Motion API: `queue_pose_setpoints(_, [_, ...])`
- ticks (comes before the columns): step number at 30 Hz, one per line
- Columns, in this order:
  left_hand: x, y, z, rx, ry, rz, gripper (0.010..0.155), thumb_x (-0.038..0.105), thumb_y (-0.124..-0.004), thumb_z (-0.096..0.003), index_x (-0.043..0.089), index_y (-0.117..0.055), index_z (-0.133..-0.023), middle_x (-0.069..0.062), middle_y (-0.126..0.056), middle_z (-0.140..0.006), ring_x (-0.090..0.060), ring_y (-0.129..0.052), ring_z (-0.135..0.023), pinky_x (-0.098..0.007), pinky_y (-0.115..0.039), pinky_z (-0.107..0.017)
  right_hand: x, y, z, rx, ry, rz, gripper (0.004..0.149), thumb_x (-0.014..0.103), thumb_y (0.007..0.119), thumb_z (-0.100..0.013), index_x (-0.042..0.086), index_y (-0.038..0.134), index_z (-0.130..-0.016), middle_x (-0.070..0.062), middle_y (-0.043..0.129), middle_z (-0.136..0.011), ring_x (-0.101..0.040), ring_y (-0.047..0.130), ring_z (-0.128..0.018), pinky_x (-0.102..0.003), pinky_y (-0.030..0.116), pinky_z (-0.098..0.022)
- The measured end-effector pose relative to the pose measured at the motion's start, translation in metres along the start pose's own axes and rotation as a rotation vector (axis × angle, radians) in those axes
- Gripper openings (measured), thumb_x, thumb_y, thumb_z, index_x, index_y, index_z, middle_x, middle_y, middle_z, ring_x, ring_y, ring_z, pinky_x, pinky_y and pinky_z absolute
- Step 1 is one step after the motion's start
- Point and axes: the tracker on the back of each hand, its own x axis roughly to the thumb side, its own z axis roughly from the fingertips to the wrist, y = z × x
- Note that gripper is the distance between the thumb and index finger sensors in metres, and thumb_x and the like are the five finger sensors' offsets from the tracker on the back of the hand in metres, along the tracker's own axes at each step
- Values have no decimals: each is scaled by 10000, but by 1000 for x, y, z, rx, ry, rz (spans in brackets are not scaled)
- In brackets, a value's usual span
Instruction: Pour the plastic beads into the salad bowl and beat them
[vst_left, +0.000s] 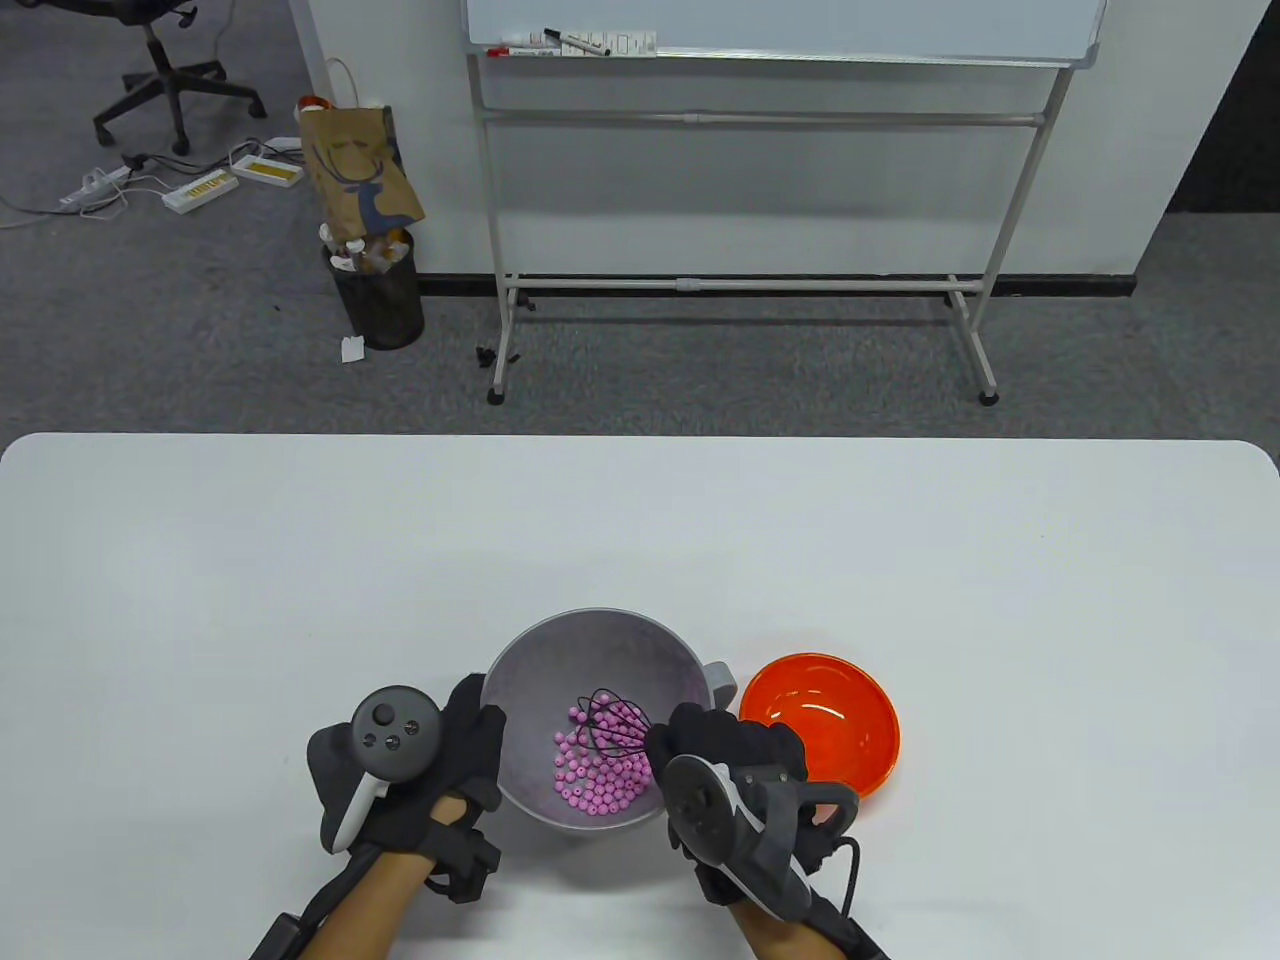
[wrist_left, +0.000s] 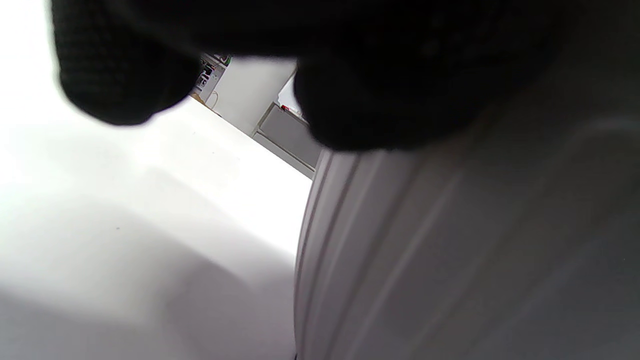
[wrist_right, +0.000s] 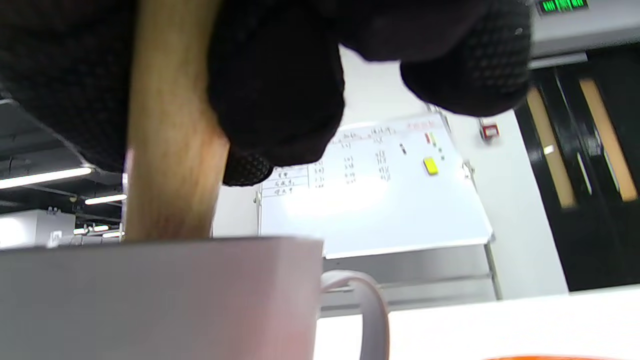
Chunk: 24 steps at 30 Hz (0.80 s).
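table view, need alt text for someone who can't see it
A right hand holds a black whisk among pink beads in a grey bowl, while the left hand steadies the bowl's side. An empty orange bowl sits just right of it on the white table.

The table view is sharp and evenly lit from overhead, the white counter (vst_left: 300, 560) bright, with only soft, short shadows beneath the hands and bowls. A small glare streak sits on the orange bowl (vst_left: 822, 722). The left wrist view is blown out at its upper left, the near glove a black, unfocused mass, grey shadow pooling low. The right wrist view is motion-blurred, the whiteboard (wrist_right: 375, 200) washed by glare.
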Motion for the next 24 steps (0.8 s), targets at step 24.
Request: queue_pose_setpoints(24, [0,0,0,1,-1,-6,561,453,-677,-498,105,-738,-933,135,-1022,-193,-42,-947,1,-376,-922,-321,0,6,0,80,29,-167,428,538,982,-344,199,1005,-604,-22,1039,-298,-176,881,-24,-382,855,-342])
